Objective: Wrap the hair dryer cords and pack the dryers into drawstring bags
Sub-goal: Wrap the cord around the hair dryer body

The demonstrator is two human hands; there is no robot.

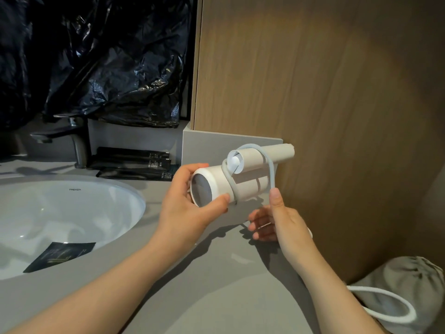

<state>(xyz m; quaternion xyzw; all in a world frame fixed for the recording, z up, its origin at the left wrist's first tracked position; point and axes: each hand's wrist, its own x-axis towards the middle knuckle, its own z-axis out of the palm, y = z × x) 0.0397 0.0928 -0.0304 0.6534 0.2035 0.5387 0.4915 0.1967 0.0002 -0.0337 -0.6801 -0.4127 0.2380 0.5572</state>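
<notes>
Head cam: left hand (pixel 190 203) grips white dryer (pixel 231 182) barrel above counter (pixel 183 280); right hand (pixel 277 220) pinches grey cord (pixel 269 165) looped over dryer. Drawstring bag (pixel 407 280) lies at right, w/ 1 white loop.

sink (pixel 60 213): set in counter (pixel 216 285), left | faucet (pixel 72 141): behind sink | packets (pixel 134 162): on counter, right of faucet | single packet (pixel 60 255): across sink's front rim | hair dryer (pixel 240 184): above counter, right of sink, before wood panel (pixel 313 80), between left hand (pixel 190 208) and right hand (pixel 277 220) | cord (pixel 265 160): looped around hair dryer | drawstring bag (pixel 404 297): on counter, far right, beside wood panel
</notes>
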